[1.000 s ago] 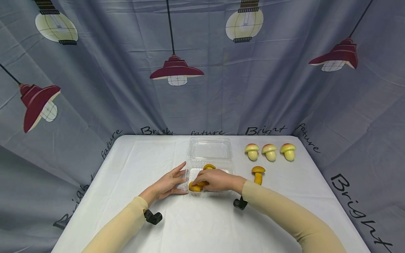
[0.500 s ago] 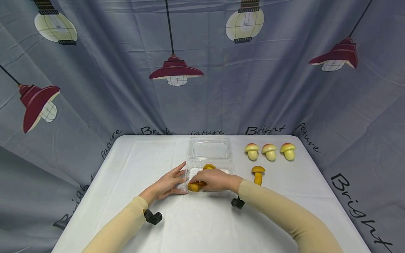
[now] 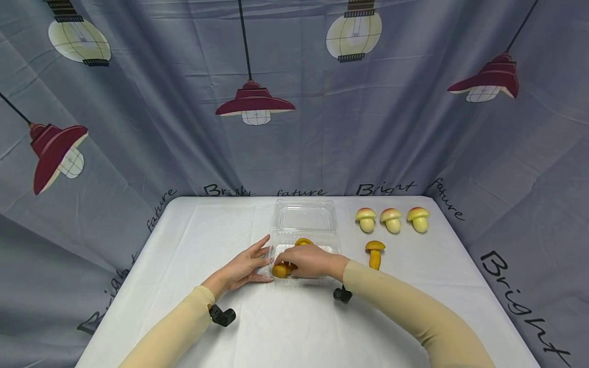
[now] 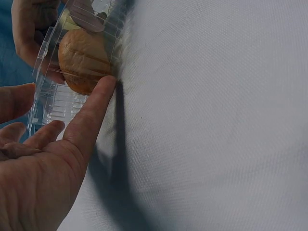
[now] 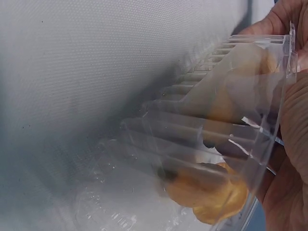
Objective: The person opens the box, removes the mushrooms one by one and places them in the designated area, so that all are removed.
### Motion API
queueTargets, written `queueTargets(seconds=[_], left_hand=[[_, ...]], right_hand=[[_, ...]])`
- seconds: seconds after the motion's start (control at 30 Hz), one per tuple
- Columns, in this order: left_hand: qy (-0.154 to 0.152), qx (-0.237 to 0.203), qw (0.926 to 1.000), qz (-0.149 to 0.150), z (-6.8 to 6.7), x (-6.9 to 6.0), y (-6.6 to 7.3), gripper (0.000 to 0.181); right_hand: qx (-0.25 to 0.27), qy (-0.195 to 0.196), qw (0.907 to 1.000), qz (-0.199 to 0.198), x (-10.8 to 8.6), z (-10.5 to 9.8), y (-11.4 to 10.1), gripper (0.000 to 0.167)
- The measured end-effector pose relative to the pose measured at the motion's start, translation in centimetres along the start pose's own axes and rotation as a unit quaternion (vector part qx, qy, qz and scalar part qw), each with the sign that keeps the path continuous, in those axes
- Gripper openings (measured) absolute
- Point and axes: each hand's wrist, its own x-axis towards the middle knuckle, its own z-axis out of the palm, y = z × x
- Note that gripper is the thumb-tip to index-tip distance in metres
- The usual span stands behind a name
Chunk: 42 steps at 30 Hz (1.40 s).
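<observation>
An open, clear plastic clamshell box (image 3: pixel 306 232) sits mid-table, its lid folded away at the back. Inside it, toward the front left, lies a brown-capped toy mushroom (image 3: pixel 280 271), also seen through the plastic in the left wrist view (image 4: pixel 84 57). My right hand (image 3: pixel 313 260) reaches into the box and pinches this mushroom near its stem. A second brown mushroom (image 3: pixel 303 242) lies farther back in the box, partly hidden by that hand. My left hand (image 3: pixel 241 267), fingers mostly straight, touches the box's left wall from outside.
Right of the box lies a loose brown mushroom (image 3: pixel 375 254). Behind it are three pale mushrooms with yellow-red caps, the left one (image 3: pixel 366 220) nearest the lid. A white cloth covers the table (image 3: pixel 221 220); a grey printed curtain (image 3: pixel 294 153) hangs behind.
My right hand and forearm have shifted slightly left inside the box, and the front mushroom has slid a little left with them. My left hand stays in place.
</observation>
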Motion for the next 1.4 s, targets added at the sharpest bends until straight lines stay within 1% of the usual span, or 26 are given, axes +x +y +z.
queueTargets(seconds=[0.33, 0.57, 0.83, 1.0, 1.2, 1.3, 1.4], left_hand=[[-0.003, 0.003, 1.0000, 0.004, -0.1, 0.2, -0.2, 0.075], [-0.002, 0.001, 1.0000, 0.003, -0.1, 0.1, -0.2, 0.076], [-0.003, 0.003, 1.0000, 0.005, -0.2, 0.0, -0.2, 0.075], [-0.004, 0.003, 1.0000, 0.007, -0.1, 0.0, -0.1, 0.075], [-0.002, -0.006, 1.0000, 0.006, 0.1, -0.1, 0.0, 0.075], [-0.001, -0.008, 1.0000, 0.004, 0.1, -0.1, 0.0, 0.076], [0.000, -0.007, 1.0000, 0.003, 0.1, -0.1, 0.1, 0.076]], right_hand=[[-0.008, 0.005, 0.9999, 0.000, 0.0, 0.2, 0.0, 0.035], [-0.003, 0.013, 0.9999, 0.007, -0.3, 0.0, 0.1, 0.037], [0.020, 0.027, 0.9993, 0.013, -1.1, -0.9, 0.3, 0.039], [0.026, 0.037, 0.9987, 0.024, -1.3, -1.5, 0.4, 0.039], [0.035, 0.048, 0.9978, 0.029, -1.6, -2.3, 0.7, 0.041], [0.048, 0.059, 0.9964, 0.036, -1.8, -2.7, 1.2, 0.042], [0.066, 0.067, 0.9941, 0.052, -2.2, -3.2, 1.6, 0.043]])
